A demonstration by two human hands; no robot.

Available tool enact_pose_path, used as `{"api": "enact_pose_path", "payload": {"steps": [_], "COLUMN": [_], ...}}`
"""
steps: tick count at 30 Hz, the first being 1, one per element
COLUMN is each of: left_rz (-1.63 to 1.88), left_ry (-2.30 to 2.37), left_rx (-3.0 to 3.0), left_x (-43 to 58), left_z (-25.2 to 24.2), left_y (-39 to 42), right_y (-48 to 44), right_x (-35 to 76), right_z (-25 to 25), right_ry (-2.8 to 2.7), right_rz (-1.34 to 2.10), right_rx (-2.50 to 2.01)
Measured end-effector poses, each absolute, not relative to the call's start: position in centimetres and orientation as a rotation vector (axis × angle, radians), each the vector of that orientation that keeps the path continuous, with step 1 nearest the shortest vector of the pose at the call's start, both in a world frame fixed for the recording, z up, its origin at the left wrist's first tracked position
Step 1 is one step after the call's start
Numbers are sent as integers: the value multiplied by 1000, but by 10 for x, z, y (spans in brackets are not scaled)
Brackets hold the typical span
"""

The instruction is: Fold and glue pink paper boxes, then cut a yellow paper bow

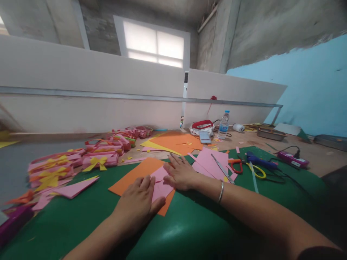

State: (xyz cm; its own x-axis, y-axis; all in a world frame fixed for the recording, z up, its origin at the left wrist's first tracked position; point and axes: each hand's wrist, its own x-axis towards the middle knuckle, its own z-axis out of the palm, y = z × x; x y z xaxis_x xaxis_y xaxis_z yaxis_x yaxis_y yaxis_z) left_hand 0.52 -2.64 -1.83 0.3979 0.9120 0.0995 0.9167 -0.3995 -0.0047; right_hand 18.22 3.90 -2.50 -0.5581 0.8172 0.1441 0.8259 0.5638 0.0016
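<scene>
A pink sheet of paper (160, 189), which looks folded, lies on an orange sheet (145, 171) on the green mat (105, 224). My left hand (139, 196) rests flat on the left part of the pink paper, fingers stretched out. From the right, my right hand (180, 171) presses on the same paper with its fingers spread; a bangle is on that wrist. Beside the right forearm are another pink sheet (207, 161), scissors with red handles (236, 166), and scissors with yellow handles (257, 171). Parts of the pink paper are hidden under both hands.
Folded pink paper pieces with yellow bows (99, 163) are piled at the left. Orange sheets (173, 139) lie behind the mat. A water bottle (223, 124), a phone (205, 137), a blue glue gun (260, 160) and a purple power strip (292, 159) stand or lie at the right.
</scene>
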Motion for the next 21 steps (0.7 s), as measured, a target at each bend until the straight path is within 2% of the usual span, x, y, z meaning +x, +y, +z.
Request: {"api": "enact_pose_path", "payload": {"steps": [5, 10, 14, 21], "left_rz": [-164, -367, -584, -783], "left_ry": [-1637, -1517, -1446, -991], "left_rx": [-2671, -2734, -2711, -2405], "left_x": [-10, -24, -20, -17], "left_z": [-17, -30, -42, -81], "left_y": [-25, -40, -61, -57], "right_y": [31, -10, -29, -16], "right_x": [200, 212, 208, 201], "right_z": [-5, 14, 3, -18], "right_ry": [-2558, -2850, -2894, -2820], "right_rz": [-331, -342, -428, -660], "right_rx": [-1451, -1022, -812, -577]}}
